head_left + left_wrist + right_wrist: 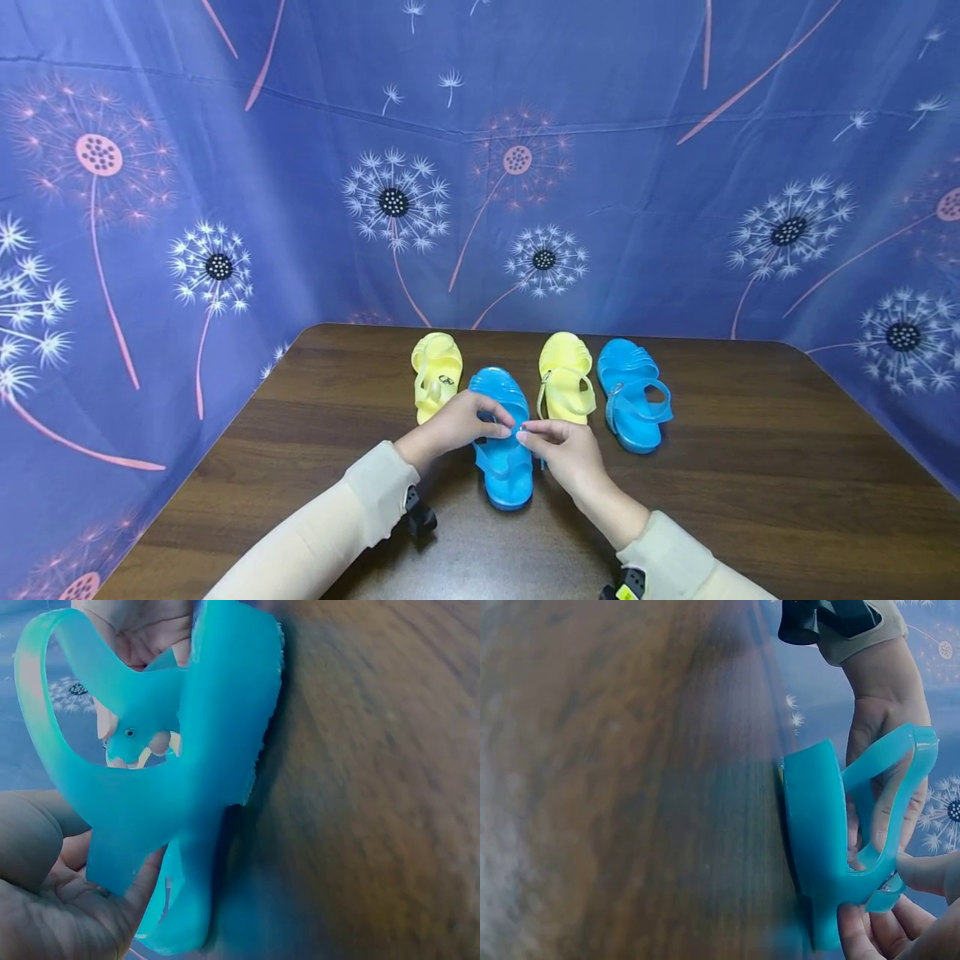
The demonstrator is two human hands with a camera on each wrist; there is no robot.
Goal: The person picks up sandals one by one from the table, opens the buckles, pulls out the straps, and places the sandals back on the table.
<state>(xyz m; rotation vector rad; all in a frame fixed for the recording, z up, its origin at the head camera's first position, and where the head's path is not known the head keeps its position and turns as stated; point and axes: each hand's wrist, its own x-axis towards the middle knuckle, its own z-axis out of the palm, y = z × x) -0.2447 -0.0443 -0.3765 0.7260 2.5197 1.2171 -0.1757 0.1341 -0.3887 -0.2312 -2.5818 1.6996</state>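
Note:
A blue jelly sandal (508, 485) stands on the table between the two hands, toe pointing away. My left hand (459, 427) pinches its strap from the left, thumb and fingers on either side, as the left wrist view shows. From the right, my right hand (573, 458) pinches the strap near a small metal buckle (891, 882). Both sets of fingertips nearly meet over the sandal. A small round stud (129, 733) shows on the strap by the right fingers in the left wrist view. The fingers partly hide the fastening.
Behind the hands stand a left yellow sandal (437, 354) and a right yellow sandal (562, 354). A second blue sandal (637, 429) is farther right. They share a brown wooden table (750, 467), with a blue dandelion-print cloth (637, 208) hanging behind it.

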